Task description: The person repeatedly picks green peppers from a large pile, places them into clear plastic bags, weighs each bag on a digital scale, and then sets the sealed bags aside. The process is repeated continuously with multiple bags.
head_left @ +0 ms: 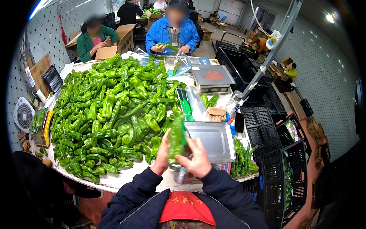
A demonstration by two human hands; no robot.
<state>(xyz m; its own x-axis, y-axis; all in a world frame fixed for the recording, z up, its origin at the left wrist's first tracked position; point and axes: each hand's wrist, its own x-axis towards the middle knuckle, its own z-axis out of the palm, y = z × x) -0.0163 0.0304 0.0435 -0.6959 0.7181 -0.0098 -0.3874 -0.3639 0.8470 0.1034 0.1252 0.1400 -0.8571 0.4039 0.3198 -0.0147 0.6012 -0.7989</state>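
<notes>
A clear plastic bag of green peppers (176, 137) stands upright between my hands, slightly blurred by motion. My left hand (162, 155) is closed against its left side, and my right hand (196, 157) grips it from the right with the thumb across the front. Just right of the bag lies the steel pan of a scale (213, 143), partly behind my right hand. A large heap of loose green peppers (110, 110) covers the left and middle of the table. A smaller pile of peppers (243, 160) sits right of the scale.
Beyond the pan are flat printed bags (185, 104), a brown cloth (216, 113), a black phone (239, 122) and a glass jar (234, 98). A second scale (212, 75) stands farther back. Black crates (263, 128) line the right. Across the table, a person in blue (171, 36) handles peppers.
</notes>
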